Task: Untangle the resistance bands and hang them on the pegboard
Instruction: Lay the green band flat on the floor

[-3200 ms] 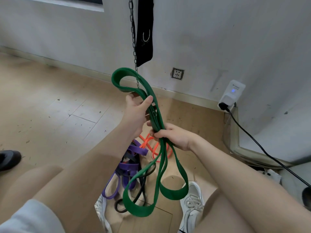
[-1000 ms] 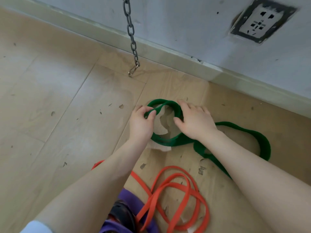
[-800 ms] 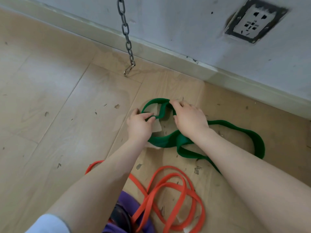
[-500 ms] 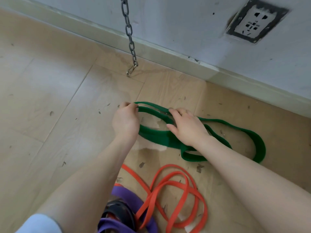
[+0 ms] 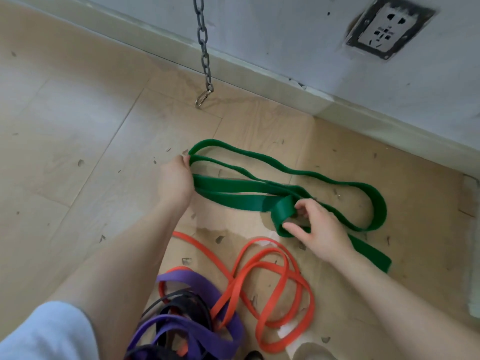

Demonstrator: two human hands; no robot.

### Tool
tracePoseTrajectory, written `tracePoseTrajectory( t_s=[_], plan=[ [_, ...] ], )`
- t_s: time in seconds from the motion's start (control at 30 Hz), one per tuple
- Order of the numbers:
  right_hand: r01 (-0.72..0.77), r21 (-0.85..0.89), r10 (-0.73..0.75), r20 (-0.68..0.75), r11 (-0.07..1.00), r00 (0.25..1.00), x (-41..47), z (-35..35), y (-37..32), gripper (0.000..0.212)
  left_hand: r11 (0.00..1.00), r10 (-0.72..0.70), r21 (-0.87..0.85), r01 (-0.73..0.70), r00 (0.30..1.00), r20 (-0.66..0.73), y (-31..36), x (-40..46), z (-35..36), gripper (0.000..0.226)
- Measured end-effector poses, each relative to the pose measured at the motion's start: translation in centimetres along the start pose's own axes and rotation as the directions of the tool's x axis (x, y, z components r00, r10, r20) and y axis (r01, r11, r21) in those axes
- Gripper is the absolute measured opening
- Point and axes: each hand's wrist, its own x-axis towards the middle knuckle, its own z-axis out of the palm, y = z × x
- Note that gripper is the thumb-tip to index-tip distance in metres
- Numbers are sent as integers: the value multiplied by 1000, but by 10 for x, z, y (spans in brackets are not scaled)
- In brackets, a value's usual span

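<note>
The green band [image 5: 233, 197] lay spread out on the wooden floor [image 5: 78, 126] in long loops. The left hand [image 5: 175, 181] held the loop ends on the left side. The right hand [image 5: 317, 228] pinched a fold of the green band near its middle. An orange band [image 5: 272, 281] lay in curls on the floor, close to the person. Beside it, a purple band [image 5: 187, 328] and a black band [image 5: 181, 305] sat in a messy pile, with the orange band mixed in. A gray chain [image 5: 204, 48] with a clip hung down by the wall. A wall socket [image 5: 387, 27] was on the wall.
</note>
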Motion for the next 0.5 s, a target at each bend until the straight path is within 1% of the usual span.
tracePoseTrajectory(
  t_s=[0.07, 0.13, 0.17, 0.2, 0.27, 0.3, 0.33, 0.4, 0.43, 0.47, 0.5],
  plan=[
    [46, -89, -38, 88, 995, 995, -2, 5, -1, 73, 1000, 27, 7, -27, 996, -89, 0, 6, -7, 34],
    [104, -216, -73, 150, 971, 986, -1, 14, -5, 84, 997, 25, 78, -11, 984, -177, 2, 11, -13, 37],
    [116, -249, -75, 166, 962, 983, 0, 20, -6, 84, 995, -2, 93, 22, 978, -210, 3, 13, -14, 38],
    [114, -253, -73, 163, 961, 984, 0, 25, -8, 81, 995, -55, 64, 71, 974, -218, 4, 14, -13, 38],
    [102, -247, -76, 113, 964, 991, -3, 31, -7, 75, 986, -166, -42, 162, 970, -175, 5, 7, -9, 43],
    [102, -266, -81, 89, 959, 993, -4, 33, -5, 72, 981, -186, -73, 177, 972, -143, 4, 2, -4, 49],
    [101, -295, -83, 73, 950, 994, -7, 34, -2, 69, 983, -171, -89, 161, 977, -125, 4, -6, -1, 57],
    [105, -363, -85, 70, 926, 994, -15, 36, 11, 60, 995, -51, -94, 38, 990, -134, 2, -27, 7, 71],
    [96, -417, -72, 73, 904, 995, -19, 37, 18, 58, 996, 34, -73, -45, 988, -154, 0, -39, 10, 73],
    [89, -459, -75, 49, 884, 996, -23, 38, 26, 57, 990, 139, -4, -142, 977, -162, -5, -51, 16, 70],
    [96, -488, -99, 21, 868, 995, -24, 37, 33, 57, 964, 252, 121, -236, 957, -146, -11, -62, 23, 62]
  ],
)
